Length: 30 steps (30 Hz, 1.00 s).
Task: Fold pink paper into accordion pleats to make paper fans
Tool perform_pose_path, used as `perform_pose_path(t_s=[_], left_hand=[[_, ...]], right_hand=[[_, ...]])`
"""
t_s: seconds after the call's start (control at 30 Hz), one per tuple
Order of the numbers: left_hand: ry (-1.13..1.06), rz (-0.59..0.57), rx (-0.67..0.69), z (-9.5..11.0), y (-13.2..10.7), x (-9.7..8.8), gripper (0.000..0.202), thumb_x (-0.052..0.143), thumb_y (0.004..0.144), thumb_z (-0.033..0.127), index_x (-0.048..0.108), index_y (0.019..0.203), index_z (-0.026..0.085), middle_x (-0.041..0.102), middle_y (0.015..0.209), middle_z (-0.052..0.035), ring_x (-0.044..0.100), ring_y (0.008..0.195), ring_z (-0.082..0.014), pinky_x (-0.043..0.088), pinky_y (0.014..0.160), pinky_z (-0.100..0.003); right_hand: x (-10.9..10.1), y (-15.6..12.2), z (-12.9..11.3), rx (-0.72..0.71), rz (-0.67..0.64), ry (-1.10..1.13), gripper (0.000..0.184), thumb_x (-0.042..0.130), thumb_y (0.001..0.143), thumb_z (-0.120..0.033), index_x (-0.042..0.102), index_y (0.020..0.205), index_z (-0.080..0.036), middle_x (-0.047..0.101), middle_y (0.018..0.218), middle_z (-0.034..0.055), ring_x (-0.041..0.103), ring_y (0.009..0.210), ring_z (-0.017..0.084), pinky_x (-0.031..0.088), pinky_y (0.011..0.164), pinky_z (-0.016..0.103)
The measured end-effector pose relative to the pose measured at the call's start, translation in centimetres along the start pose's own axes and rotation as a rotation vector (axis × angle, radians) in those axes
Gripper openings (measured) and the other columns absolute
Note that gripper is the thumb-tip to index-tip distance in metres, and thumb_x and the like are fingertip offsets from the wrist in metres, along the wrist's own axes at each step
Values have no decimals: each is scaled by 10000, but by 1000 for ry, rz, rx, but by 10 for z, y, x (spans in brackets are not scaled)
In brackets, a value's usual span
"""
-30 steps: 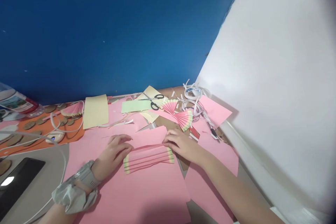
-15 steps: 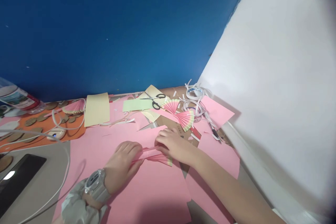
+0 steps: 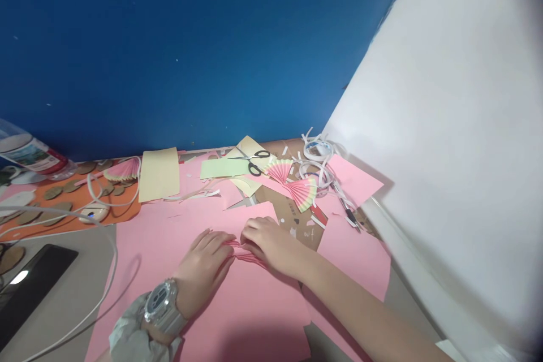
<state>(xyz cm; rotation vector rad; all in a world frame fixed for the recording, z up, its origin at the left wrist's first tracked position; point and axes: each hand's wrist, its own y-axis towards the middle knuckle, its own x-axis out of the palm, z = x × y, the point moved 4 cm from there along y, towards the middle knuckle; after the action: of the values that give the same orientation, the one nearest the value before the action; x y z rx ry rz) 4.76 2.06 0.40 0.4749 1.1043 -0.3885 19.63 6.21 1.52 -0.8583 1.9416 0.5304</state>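
Between my two hands is a pleated pink paper fan (image 3: pixel 250 258), low over a large pink paper sheet (image 3: pixel 254 305). My left hand (image 3: pixel 207 260), with a watch (image 3: pixel 163 302) on its wrist, is closed on the fan's left end. From the right, my right hand (image 3: pixel 267 240) grips the folds, its fingertips almost meeting those of the left. Both hands cover much of the fan. Beyond the right hand lies a finished-looking bow of pink pleated paper (image 3: pixel 288 184) with yellow-green edges. Black-handled scissors (image 3: pixel 254 163) rest open beside it on coloured paper.
A yellow sheet (image 3: pixel 159 175) and a green strip (image 3: pixel 223 168) lie at the back. White tape-like loops (image 3: pixel 318 150) and a pen (image 3: pixel 350 215) are at the right. On the left are a phone (image 3: pixel 40 288), a cable (image 3: pixel 111 271), another pleated fan (image 3: pixel 123 169) and a bottle (image 3: pixel 36 155).
My right hand has shifted left, closer to my left hand, and now covers the fan's pale edge. The gap between the hands has narrowed. The view has shifted slightly.
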Motion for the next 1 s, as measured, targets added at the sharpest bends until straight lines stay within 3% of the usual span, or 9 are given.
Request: perform_pose_path(t_s=[0.27,0.4,0.6,0.77,0.87,1.0], left_hand=[[24,26,25,-3,-4,3,241,419,867,95,579,997,218,614,1108,-64,540,1017,-208,359,968,-488],[36,31,41,-1,-4,3,245,431,865,92,576,1018,217,623,1079,-57,542,1014,-204,352,979,-482],[65,25,73,-3,-18,7,263,455,856,90,547,1074,206,642,1023,-55,573,956,-195,389,965,-428],[128,28,38,-9,-33,3,248,468,845,100,557,1060,185,640,990,-77,575,914,-221,477,787,-368],[160,44,43,-8,-33,-1,217,489,820,88,589,982,193,645,943,-64,581,870,-229,457,786,-400],[175,92,81,-4,-28,-6,222,473,823,80,602,964,192,655,917,-63,583,863,-227,439,793,-404]], right_hand=[[-1,-7,-8,-46,-49,-124,126,501,853,-88,590,817,-168,559,884,39,495,841,173,356,759,305],[0,-14,-18,-47,-57,-200,143,462,882,-143,603,908,-143,562,904,83,478,876,225,357,776,367],[5,-28,-24,15,-73,-243,185,465,885,-160,552,1047,-153,547,986,84,480,862,217,389,767,366],[-2,-39,-22,62,-82,-113,214,546,864,-262,555,1060,-177,529,1069,84,469,969,228,400,813,360],[-7,-41,-18,98,-68,-14,149,468,907,-229,603,949,-182,539,1040,77,474,966,213,383,829,358],[-11,-37,-7,233,-97,301,241,427,921,-248,600,769,-175,571,910,63,508,875,195,379,775,337]])
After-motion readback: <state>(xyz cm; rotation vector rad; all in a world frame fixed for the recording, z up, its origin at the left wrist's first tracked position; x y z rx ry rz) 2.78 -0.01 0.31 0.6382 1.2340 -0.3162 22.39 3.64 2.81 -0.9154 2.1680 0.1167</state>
